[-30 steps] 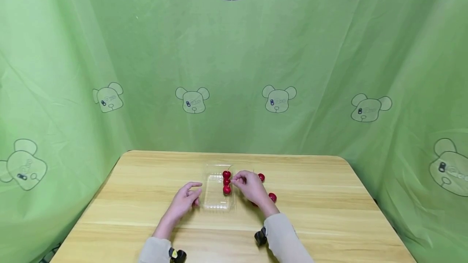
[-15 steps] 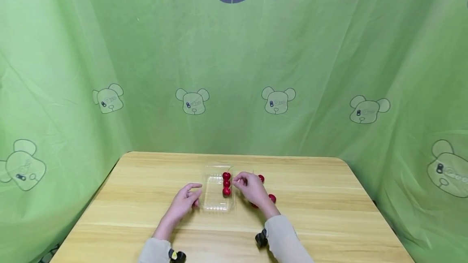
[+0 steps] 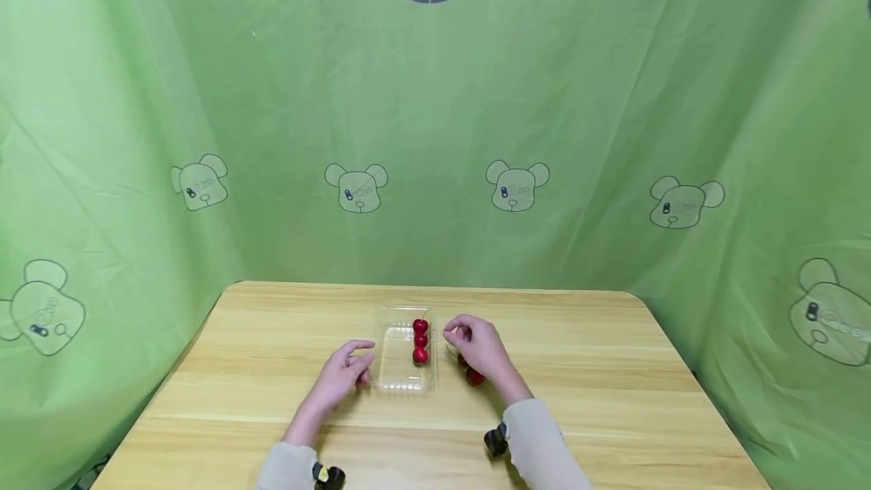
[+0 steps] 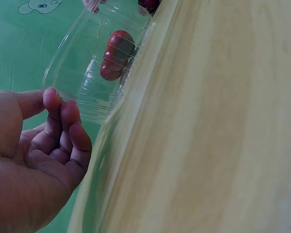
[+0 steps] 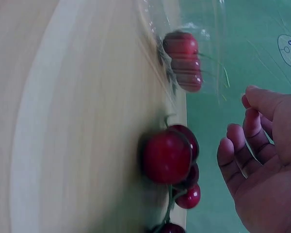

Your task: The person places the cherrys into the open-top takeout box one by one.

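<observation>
A clear plastic container (image 3: 395, 373) lies on the table, with three red cherries (image 3: 420, 355) in a row along its right side. My left hand (image 3: 342, 373) is at its left edge; in the left wrist view the thumb and forefinger pinch the rim. My right hand (image 3: 479, 345) hovers just right of the container, thumb and fingertips close together with nothing visible between them. A thin cherry stem reaches toward those fingertips but stands apart in the right wrist view. Loose cherries (image 5: 167, 158) with green stems lie beside and below the right hand, partly hidden by it in the head view.
The wooden table (image 3: 272, 316) carries the container and cherries. A green printed curtain (image 3: 435, 248) hangs behind and at both sides. Black wrist cameras (image 3: 495, 441) sit at both sleeves.
My right hand has moved slightly right, away from the container, and now covers some loose cherries that showed before. The left hand and the cherries in the container have stayed in place.
</observation>
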Available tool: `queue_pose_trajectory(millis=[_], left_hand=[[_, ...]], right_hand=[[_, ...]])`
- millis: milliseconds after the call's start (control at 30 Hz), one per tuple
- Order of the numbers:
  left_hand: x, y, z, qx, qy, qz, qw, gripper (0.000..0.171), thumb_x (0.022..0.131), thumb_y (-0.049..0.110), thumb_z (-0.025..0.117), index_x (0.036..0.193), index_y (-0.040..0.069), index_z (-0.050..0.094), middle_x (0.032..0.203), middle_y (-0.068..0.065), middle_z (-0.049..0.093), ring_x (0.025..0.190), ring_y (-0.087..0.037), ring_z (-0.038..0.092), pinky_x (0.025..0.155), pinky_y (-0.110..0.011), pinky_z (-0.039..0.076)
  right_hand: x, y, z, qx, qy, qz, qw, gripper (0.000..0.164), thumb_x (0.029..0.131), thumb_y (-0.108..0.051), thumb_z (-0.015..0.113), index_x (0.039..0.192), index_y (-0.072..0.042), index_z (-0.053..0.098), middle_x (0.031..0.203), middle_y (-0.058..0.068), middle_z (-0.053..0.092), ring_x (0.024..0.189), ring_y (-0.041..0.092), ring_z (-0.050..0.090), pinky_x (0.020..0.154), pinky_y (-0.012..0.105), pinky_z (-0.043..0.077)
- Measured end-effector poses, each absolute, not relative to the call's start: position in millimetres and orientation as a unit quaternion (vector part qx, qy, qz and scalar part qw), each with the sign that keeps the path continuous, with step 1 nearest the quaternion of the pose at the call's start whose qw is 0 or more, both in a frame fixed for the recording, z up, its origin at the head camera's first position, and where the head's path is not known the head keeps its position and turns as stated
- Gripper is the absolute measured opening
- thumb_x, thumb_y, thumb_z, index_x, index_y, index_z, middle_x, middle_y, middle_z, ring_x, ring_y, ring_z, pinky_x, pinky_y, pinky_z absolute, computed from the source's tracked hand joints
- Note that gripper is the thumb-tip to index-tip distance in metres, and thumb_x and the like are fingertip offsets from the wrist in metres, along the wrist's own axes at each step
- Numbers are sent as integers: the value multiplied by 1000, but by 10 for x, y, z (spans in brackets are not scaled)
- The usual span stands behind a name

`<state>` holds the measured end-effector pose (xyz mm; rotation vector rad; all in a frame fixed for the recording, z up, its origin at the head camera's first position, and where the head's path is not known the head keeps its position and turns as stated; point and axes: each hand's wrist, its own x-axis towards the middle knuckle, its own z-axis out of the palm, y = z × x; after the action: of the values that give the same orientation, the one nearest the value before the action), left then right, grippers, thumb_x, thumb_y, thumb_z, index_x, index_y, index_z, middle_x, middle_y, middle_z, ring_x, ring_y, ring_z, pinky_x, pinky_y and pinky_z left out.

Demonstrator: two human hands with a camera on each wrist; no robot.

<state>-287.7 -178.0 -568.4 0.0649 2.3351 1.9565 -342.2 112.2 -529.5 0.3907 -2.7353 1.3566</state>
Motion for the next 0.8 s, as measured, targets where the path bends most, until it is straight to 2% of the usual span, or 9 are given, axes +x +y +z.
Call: queue_pose_trajectory(millis=[333,567,800], left_hand=[[-2919,-1748,-5729,8,772,635,32,40,105,18,61,140,0,57,76,-17,65,65,-18,56,58,-25,45],[-2902,-1744,-5696,9,771,636,35,40,104,20,62,140,1,57,75,-14,65,65,-17,56,57,-25,45],[-2875,-1753,-5665,18,768,639,36,42,104,21,62,140,0,56,73,-11,64,65,-17,56,57,-25,45]], right_hand=[[-3465,1403,-5276,109,-890,440,52,7,97,-20,74,97,-13,74,78,-1,62,71,12,54,66,24,46],[-3491,1614,-5305,94,-889,445,48,5,96,-15,75,99,-11,75,82,1,63,75,15,55,66,24,46],[-3510,1781,-5337,73,-892,445,41,6,97,-18,73,99,-12,74,83,2,61,76,16,54,65,25,45]])
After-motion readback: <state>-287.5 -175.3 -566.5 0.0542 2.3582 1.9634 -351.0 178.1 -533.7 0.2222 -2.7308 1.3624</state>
